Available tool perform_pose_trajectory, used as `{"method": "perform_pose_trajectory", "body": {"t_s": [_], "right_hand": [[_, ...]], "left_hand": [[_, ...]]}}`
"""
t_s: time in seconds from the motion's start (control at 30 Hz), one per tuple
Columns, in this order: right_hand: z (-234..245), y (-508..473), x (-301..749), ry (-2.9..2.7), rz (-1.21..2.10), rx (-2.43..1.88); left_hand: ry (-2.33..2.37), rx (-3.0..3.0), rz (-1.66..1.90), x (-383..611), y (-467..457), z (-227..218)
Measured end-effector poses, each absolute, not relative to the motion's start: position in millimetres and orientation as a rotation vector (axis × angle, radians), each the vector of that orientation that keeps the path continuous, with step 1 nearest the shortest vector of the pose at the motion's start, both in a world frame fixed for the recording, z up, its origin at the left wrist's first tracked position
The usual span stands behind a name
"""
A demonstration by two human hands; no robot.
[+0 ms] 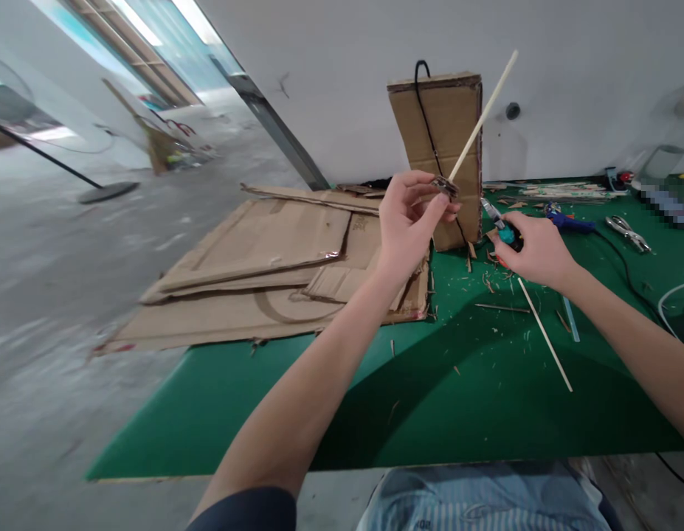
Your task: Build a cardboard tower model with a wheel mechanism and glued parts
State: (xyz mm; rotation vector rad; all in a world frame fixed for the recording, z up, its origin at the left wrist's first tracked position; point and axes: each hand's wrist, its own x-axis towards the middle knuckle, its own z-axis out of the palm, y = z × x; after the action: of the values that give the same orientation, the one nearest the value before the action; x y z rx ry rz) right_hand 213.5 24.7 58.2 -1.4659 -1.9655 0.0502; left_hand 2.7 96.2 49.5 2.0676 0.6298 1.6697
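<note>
My left hand (416, 210) is raised in front of the upright cardboard piece (446, 133). Its fingers pinch a small dark brown piece (446, 186), from which a pale wooden stick (482, 118) slants up to the right. To the right, low over the table, my right hand (533, 243) is closed around a teal-handled tool (505, 232) with a silvery end pointing up and left. I cannot make out its exact kind. Below that hand, a loose wooden stick (546, 335) lies among cardboard scraps, beside a translucent bluish strip (570, 321).
Flat cardboard sheets (264, 243) are stacked on the left of the green table (220, 413). A blue glue gun (571, 221) with its cord, silver pliers (628, 233) and a bundle of thin strips (568, 192) lie at the right. A white wall (342, 88) stands behind.
</note>
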Motion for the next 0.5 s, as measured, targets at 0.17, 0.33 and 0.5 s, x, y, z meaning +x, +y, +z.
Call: {"method": "perform_pose_trajectory", "body": {"t_s": [0.17, 0.33, 0.5], "right_hand": [[58.3, 28.4, 220.8, -1.889, 0.200, -1.330], [60.0, 29.2, 219.1, -1.874, 0.376, -1.193], [59.2, 29.1, 214.8, -1.850, 0.374, -1.200]], "left_hand": [[0.538, 2.126, 1.619, 6.5, 92.6, 50.8], [0.562, 2.076, 1.531, 6.6, 92.6, 51.3], [0.544, 2.036, 1.462, 6.3, 92.5, 49.7]]}}
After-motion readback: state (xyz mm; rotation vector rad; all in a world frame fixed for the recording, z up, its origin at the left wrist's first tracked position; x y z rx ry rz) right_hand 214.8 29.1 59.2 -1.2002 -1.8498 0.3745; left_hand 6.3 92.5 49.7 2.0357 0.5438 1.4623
